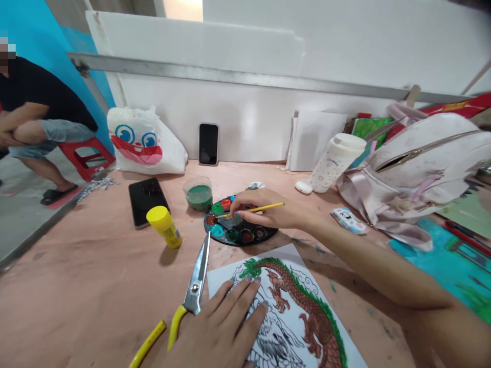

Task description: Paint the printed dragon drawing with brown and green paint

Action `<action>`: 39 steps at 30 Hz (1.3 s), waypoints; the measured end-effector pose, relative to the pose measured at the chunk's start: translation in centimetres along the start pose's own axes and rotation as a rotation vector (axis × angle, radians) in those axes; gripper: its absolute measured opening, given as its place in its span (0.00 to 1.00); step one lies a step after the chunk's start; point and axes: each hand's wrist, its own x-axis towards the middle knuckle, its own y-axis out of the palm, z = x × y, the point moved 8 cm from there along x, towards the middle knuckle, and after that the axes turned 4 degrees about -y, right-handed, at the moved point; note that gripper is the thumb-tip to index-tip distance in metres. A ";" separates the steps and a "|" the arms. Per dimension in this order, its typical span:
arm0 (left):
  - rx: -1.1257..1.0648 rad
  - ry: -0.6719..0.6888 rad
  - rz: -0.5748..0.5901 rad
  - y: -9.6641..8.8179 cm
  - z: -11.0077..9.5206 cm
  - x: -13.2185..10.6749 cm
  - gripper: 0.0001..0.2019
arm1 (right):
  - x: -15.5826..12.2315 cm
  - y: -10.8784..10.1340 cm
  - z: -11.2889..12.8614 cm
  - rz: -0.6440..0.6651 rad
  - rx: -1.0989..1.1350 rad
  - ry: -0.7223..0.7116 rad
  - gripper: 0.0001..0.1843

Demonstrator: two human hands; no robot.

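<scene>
My right hand point(264, 208) pinches a thin yellow paintbrush point(268, 207) and holds its tip in a well of the round black paint palette point(236, 234), which has several wells of colour. My left hand point(222, 327) lies flat with fingers spread on a white sheet point(307, 286) printed with a dragon, partly painted brown and green. Yellow-handled scissors point(194, 289) lie just left of the sheet, beside my left hand.
A cup of green water point(198, 194), a yellow glue stick point(164, 226) and a dark phone point(148, 201) sit left of the palette. Another phone point(208, 143) leans on the white wall. A pale backpack point(422, 163) and white tumbler point(335, 161) stand right. A person sits on a red stool point(86, 156).
</scene>
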 end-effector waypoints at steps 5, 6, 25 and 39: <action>0.076 0.058 0.075 0.9 -0.3 -0.4 0.37 | 0.0 0.1 0.1 0.006 0.002 -0.005 0.08; 0.075 0.063 0.077 0.8 -0.4 -0.3 0.38 | 0.0 0.0 0.1 0.007 0.002 -0.004 0.08; 0.151 0.070 0.098 0.4 -0.6 0.1 0.36 | 0.0 0.0 0.1 0.007 0.015 0.000 0.08; 0.158 0.078 0.046 0.8 -0.4 0.0 0.37 | 0.0 0.0 0.0 0.010 0.003 0.008 0.08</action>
